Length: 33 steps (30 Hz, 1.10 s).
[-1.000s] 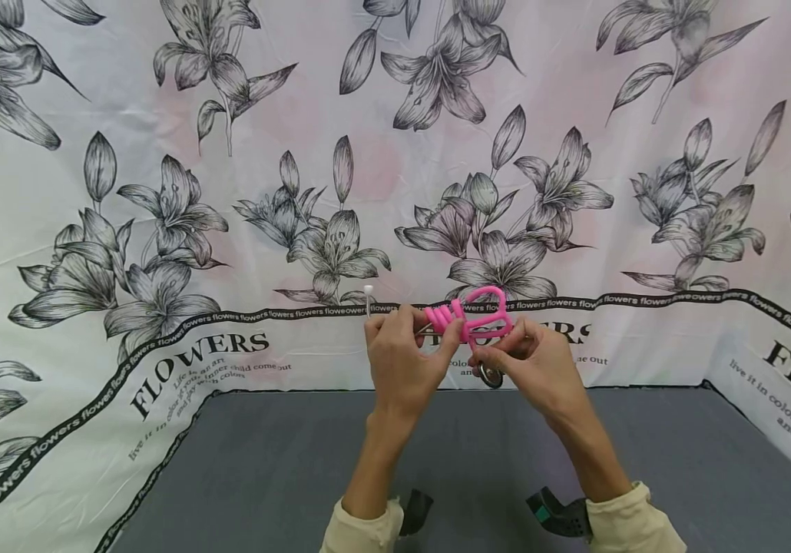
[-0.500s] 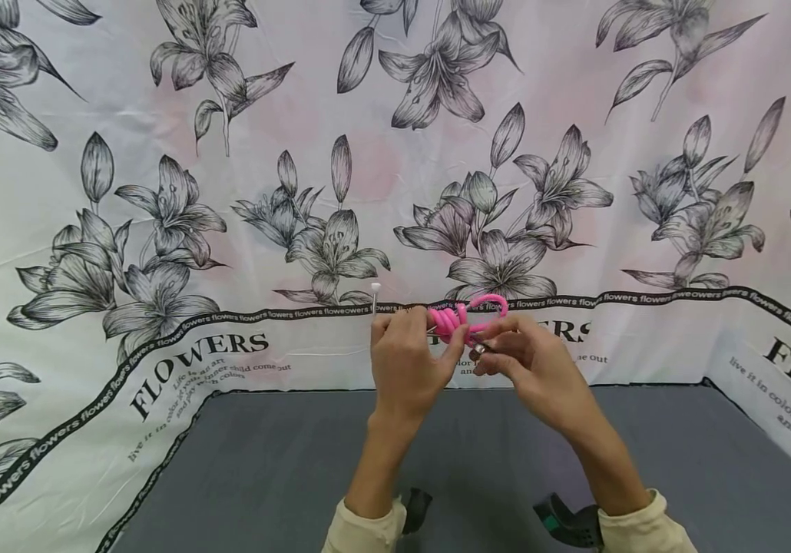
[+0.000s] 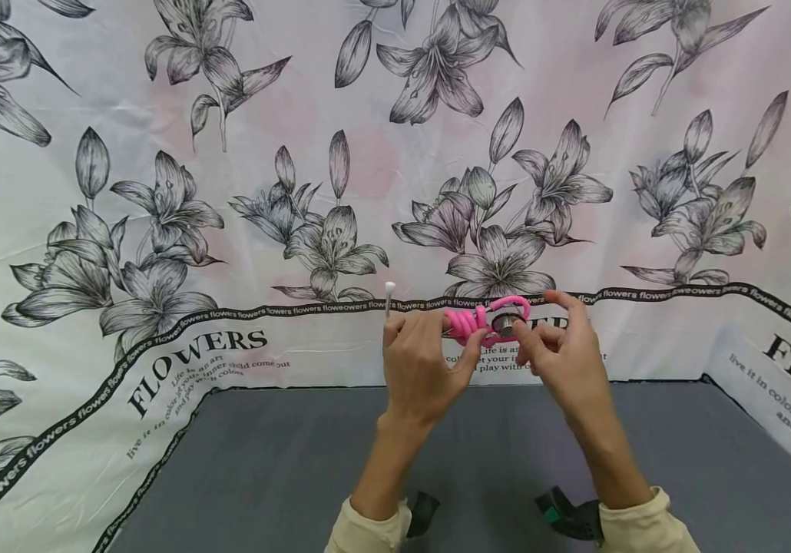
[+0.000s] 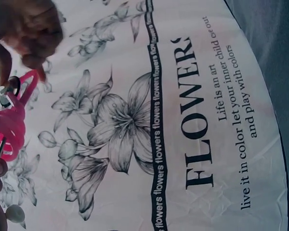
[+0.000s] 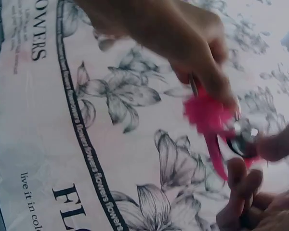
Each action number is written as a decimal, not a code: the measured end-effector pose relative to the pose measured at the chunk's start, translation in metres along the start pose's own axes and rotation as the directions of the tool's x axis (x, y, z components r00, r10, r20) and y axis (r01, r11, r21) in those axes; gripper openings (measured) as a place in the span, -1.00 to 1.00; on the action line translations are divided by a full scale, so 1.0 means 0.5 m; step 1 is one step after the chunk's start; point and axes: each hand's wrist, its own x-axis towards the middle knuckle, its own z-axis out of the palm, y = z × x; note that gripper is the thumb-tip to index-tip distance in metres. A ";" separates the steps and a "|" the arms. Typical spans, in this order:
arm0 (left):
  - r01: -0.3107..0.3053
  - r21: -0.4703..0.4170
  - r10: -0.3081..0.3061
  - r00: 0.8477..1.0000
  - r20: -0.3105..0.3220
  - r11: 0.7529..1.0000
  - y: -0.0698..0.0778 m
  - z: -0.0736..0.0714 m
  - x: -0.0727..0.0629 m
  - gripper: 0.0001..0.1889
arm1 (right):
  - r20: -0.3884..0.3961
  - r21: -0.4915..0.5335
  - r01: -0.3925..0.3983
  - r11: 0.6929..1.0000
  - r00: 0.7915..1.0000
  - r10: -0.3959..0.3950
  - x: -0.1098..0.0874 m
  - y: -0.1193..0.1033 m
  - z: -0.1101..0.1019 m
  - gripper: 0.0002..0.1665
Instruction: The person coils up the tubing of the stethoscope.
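My left hand [image 3: 423,369] grips a bright pink coiled cord [image 3: 465,325] with a loop at its right end. A thin metal rod with a white ball head [image 3: 390,287] rises from behind the same hand; part of its shaft is hidden by the fingers. Within the pink loop sits a small round shiny metal piece [image 3: 504,324]. My right hand [image 3: 568,361] has its thumb tip against this piece and its index finger raised; the other fingers are bent close by. In the right wrist view, the metal piece [image 5: 238,142] is blurred beside the thumb.
A grey table surface [image 3: 299,453] lies below the hands. Behind it hangs a white cloth [image 3: 368,223] printed with lilies and lettering. Both wrists carry dark straps, one [image 3: 568,516] at the right cuff.
Both hands have shifted slightly right with the pink cord. The metal piece has risen from below the cord into its loop, and my right index finger has lifted away.
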 end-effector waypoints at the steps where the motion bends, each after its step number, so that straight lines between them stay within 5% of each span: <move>1: -0.006 -0.005 0.006 1.000 -0.010 1.000 0.000 -0.002 0.001 -0.70 | 0.015 0.017 0.007 1.000 1.000 -0.008 0.002 0.005 -0.006 -0.31; 4: -0.043 -0.009 0.043 0.999 -0.031 0.999 0.000 -0.005 0.004 -0.68 | 0.128 0.160 0.024 0.987 0.991 -0.045 0.009 0.019 -0.018 -0.50; 7: -0.094 -0.005 0.093 0.994 -0.050 0.996 -0.001 -0.005 0.004 -0.66 | 0.231 0.406 -0.009 0.914 0.968 -0.093 0.014 0.031 -0.017 -0.68; 9: -0.122 -0.005 0.122 0.991 -0.062 0.993 0.000 -0.003 0.004 -0.65 | 0.248 0.520 -0.031 0.853 0.962 -0.116 0.015 0.036 -0.015 -0.72; 11: -0.140 -0.007 0.139 0.988 -0.073 0.990 0.000 -0.001 0.004 -0.64 | 0.211 0.558 -0.025 0.829 0.971 -0.113 0.012 0.035 -0.011 -0.72; 19: -0.131 -0.036 0.128 0.989 -0.079 0.991 0.001 -0.004 0.005 -0.63 | -0.036 0.382 0.032 0.923 0.999 -0.020 0.004 0.015 0.028 -0.91; 25: -0.103 -0.078 0.096 0.991 -0.093 0.992 0.001 -0.007 0.005 -0.67 | -0.178 0.129 0.090 0.988 0.982 -0.067 0.005 0.013 0.058 -0.64; 30: -0.079 -0.104 0.071 0.994 -0.079 0.991 0.002 -0.014 0.010 -0.68 | -0.290 -0.010 0.175 0.984 0.942 -0.171 0.003 0.018 0.083 -0.67; 33: -0.062 -0.104 0.055 0.997 -0.061 0.993 0.003 -0.017 0.011 -0.68 | -0.269 0.017 0.208 0.978 0.943 -0.196 0.006 0.020 0.081 -0.73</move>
